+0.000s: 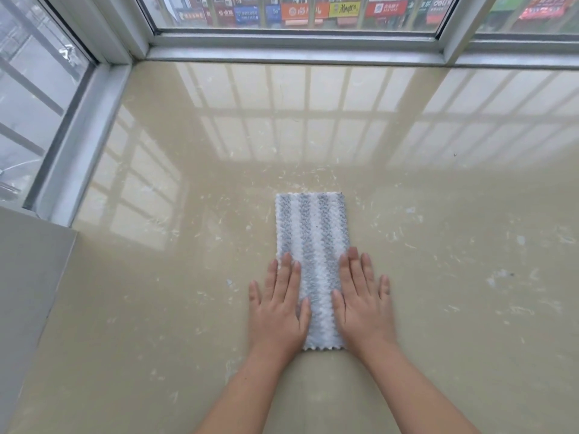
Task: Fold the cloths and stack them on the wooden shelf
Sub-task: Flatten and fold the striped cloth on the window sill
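A glossy beige surface [313, 145] reflects the window bars and is flecked with pale marks [388, 236]. Aluminium window frames [297, 48] border it along the back and the left. Colourful shop signs [305, 10] show through the glass. A plain white panel [28, 277] stands at the left edge.

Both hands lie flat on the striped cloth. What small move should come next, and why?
Probably pinch the near corners and fold the near end over to the far end. The grey-and-white striped cloth lies flat as a long strip on the glossy beige surface, the left hand and right hand pressing its near end with straight fingers, so halving seems due.
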`<state>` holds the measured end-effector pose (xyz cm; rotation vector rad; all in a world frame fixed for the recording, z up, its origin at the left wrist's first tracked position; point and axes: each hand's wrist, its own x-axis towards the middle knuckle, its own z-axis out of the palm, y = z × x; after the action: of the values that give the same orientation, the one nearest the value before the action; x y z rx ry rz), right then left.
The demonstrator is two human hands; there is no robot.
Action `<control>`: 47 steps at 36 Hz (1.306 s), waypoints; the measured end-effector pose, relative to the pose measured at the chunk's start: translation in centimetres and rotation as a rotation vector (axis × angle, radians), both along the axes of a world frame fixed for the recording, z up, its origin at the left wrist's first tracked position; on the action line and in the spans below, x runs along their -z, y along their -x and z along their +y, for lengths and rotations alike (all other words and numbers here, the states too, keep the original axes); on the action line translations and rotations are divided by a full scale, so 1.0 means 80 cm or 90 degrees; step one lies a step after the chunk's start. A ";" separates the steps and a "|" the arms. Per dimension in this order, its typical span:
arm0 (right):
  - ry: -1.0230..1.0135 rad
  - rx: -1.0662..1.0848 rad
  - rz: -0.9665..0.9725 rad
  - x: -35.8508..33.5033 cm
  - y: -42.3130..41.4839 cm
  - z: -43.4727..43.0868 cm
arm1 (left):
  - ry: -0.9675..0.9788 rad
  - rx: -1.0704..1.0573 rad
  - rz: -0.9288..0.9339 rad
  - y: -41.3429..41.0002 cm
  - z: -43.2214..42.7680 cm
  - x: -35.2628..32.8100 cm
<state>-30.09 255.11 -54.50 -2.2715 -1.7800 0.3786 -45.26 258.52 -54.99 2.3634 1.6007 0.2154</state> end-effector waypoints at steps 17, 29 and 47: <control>-0.057 -0.066 0.246 -0.046 0.014 0.102 | -0.012 0.071 0.026 -0.048 0.086 -0.037; -0.042 -0.068 -0.004 -0.004 0.000 0.103 | 0.092 0.071 0.019 -0.044 0.089 -0.022; 0.150 0.016 0.135 -0.039 -0.067 0.090 | 0.134 -0.037 -0.001 0.023 0.097 -0.036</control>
<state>-24.70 262.28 -51.37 -2.3014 -1.6743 0.8305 -47.08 266.27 -52.12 2.1596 1.6072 0.0569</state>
